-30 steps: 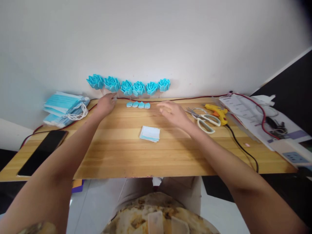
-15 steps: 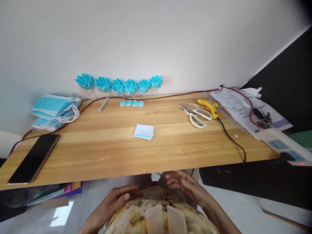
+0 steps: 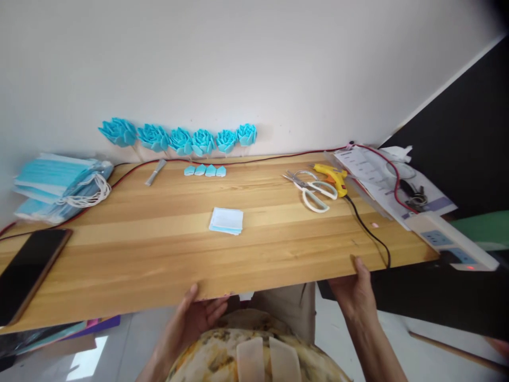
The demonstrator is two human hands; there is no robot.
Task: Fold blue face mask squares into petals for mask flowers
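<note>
- The wooden tabletop (image 3: 270, 254) lies right before the person, its long axis running left to right; its near edge slants, the left end nearer.
- The left hand (image 3: 194, 318) is half open at the near edge, thumb against the rim, fingers loosely curled below.
- The right hand (image 3: 355, 292) has its thumb over that edge, farther right (its fingers go under the board, so I can't tell how tightly they close).
- The stack of cut mask pieces (image 3: 226, 220) sits mid-table, long axis roughly left to right, right end tipped slightly nearer.
- Beyond it, four folded blue petals (image 3: 210, 171) stand in a left-to-right row, points to the far side.
- Six blue flowers (image 3: 203, 141) line the wall behind.
- At right, the scissors (image 3: 304, 185) aim their blades far left; the yellow glue gun (image 3: 340, 183) beside them points its nozzle the same way.
</note>
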